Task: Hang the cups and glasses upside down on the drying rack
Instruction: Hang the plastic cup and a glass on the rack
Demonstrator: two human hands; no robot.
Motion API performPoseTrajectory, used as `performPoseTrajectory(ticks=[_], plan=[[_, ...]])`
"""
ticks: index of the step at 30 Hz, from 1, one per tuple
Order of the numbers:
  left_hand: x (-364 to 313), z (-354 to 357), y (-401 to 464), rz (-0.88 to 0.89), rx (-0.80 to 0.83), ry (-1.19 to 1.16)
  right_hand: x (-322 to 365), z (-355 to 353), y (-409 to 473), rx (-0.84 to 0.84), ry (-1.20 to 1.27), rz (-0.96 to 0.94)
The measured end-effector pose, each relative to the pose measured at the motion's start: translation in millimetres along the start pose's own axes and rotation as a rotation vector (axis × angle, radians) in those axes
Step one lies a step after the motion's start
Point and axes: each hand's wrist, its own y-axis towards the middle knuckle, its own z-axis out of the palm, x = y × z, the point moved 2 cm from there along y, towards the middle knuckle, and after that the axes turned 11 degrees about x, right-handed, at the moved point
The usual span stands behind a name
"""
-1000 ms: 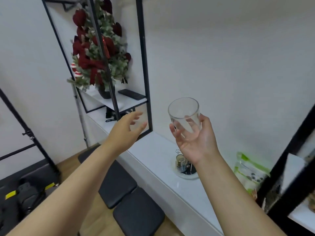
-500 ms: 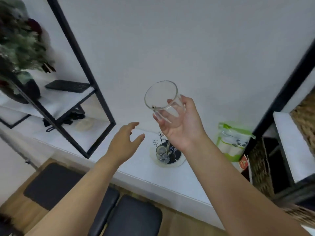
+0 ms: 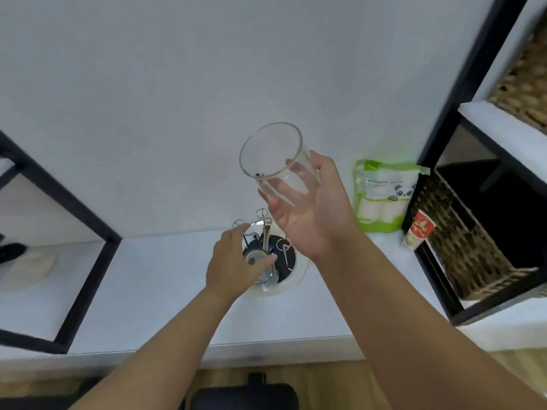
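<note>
My right hand (image 3: 307,214) grips a clear drinking glass (image 3: 278,164), mouth tilted up and away, raised above the wire drying rack (image 3: 266,250) on the white counter (image 3: 154,279). My left hand (image 3: 236,261), fingers loosely curled, reaches an upturned glass (image 3: 259,261) on the rack; whether it grips, I cannot tell. Green panda-print packet (image 3: 381,196) stands against the wall, right.

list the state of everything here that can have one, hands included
clear glass: held in the air, mouth up, not yet inverted
right hand: closed around the clear glass
left hand: on a small glass at the rack
drying rack: upright on the counter, upper pegs bare
green packet: upright against the wall
</note>
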Motion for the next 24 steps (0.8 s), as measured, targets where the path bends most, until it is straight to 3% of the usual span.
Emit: performPoseTrajectory(ticks=[5, 10, 16, 24], plan=[[31, 57, 12, 0.046, 0.016, 0.102, -21, -68, -5, -0.017, 0.003, -0.076], [54, 83, 20, 0.080, -0.099, 0.113, -69, -126, -27, -0.016, 0.138, -0.089], [80, 72, 26, 0.149, -0.133, 0.057, -99, -153, -33, -0.062, 0.120, -0.100], [111, 32, 50, 0.221, -0.001, 0.045, -121, -150, -19, -0.119, 0.074, -0.118]])
